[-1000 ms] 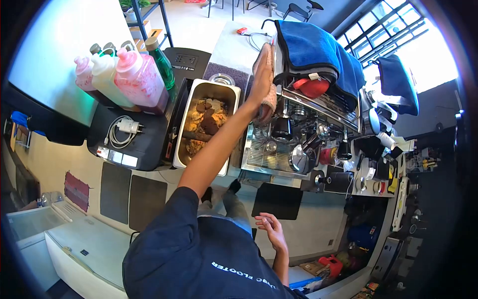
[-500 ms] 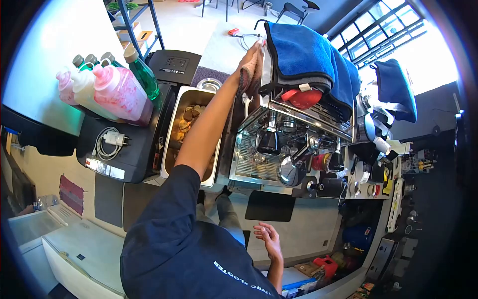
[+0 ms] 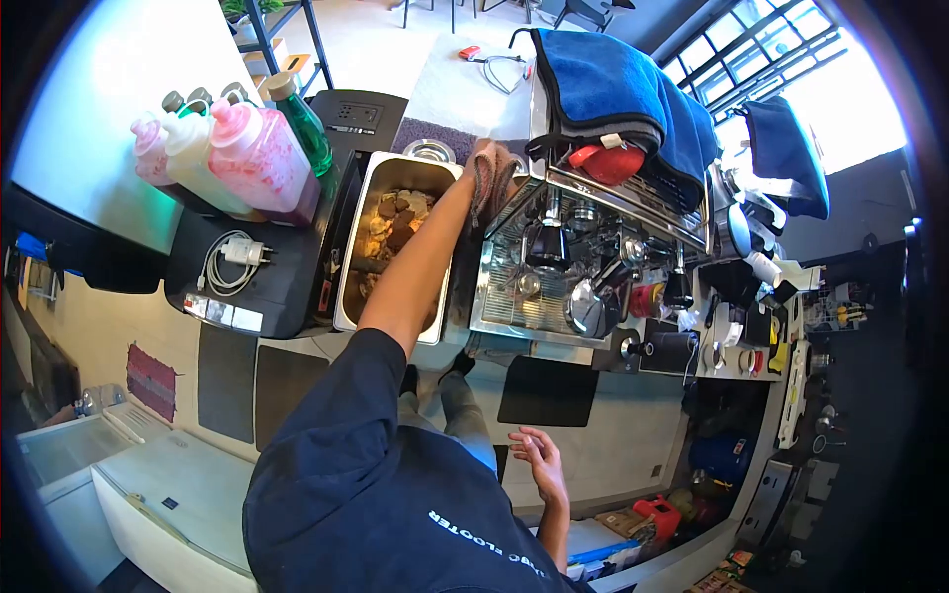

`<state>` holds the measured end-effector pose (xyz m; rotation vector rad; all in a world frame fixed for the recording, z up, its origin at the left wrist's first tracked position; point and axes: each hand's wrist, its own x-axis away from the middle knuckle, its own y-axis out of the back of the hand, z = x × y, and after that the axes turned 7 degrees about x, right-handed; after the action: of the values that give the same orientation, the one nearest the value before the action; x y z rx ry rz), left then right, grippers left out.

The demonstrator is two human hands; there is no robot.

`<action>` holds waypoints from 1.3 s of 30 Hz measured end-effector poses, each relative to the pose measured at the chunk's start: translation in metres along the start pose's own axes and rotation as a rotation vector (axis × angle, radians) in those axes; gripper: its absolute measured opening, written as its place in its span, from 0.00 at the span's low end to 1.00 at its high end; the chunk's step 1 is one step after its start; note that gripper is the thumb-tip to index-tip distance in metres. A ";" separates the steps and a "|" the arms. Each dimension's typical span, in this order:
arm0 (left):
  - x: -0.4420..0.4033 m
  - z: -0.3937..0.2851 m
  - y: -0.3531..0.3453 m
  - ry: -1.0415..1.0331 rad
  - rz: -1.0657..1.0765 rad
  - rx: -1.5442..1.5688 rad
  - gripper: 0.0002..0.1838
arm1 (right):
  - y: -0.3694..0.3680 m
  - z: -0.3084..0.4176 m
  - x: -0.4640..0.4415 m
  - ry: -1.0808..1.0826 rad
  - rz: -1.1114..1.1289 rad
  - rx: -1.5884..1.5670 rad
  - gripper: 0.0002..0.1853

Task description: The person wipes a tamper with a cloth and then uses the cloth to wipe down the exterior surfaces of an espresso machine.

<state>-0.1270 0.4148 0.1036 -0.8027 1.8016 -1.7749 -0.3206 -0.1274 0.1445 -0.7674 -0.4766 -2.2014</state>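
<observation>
My left hand (image 3: 484, 156) reaches forward and holds a brownish-pink cloth (image 3: 491, 188) at the side of the espresso machine (image 3: 504, 292), its fingers partly hidden by the cloth. Below my left forearm stands a steel bin (image 3: 352, 247) with coffee pucks and scraps in it. A dark bar crosses that bin. Nearer my body, my right hand (image 3: 541, 463) hangs in the air with its fingers apart, holding nothing. Blue cloths (image 3: 603, 84) and a red object (image 3: 611, 163) lie on top of the machine.
Pink and white bottles (image 3: 252, 158) and a green bottle (image 3: 301, 124) stand on the left, near a coiled white cable with a plug (image 3: 237, 259). A grinder-side counter (image 3: 732, 361) holds cups and tools at right. A black mat (image 3: 547, 390) lies on the floor.
My left hand has moved with the cloth from the upper side of the machine down and back towards the bin. My right hand has stayed nearly in place.
</observation>
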 end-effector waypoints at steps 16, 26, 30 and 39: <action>0.150 -0.014 -0.045 -0.134 0.140 -0.286 0.31 | -0.012 -0.031 0.032 0.075 -0.007 -0.025 0.17; 0.180 0.003 -0.076 -0.234 0.212 -0.468 0.37 | -0.007 -0.040 0.006 0.147 0.051 0.007 0.17; 0.161 0.022 -0.078 -0.165 0.241 -0.506 0.39 | 0.009 -0.036 -0.026 0.272 0.020 0.002 0.16; 0.103 -0.004 -0.102 -0.117 0.054 -0.695 0.28 | 0.062 0.080 -0.117 0.925 -0.708 0.860 0.20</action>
<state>-0.1955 0.3466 0.2122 -1.0653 2.3517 -1.0200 -0.1804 -0.0634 0.1341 0.9682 -1.1675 -2.2885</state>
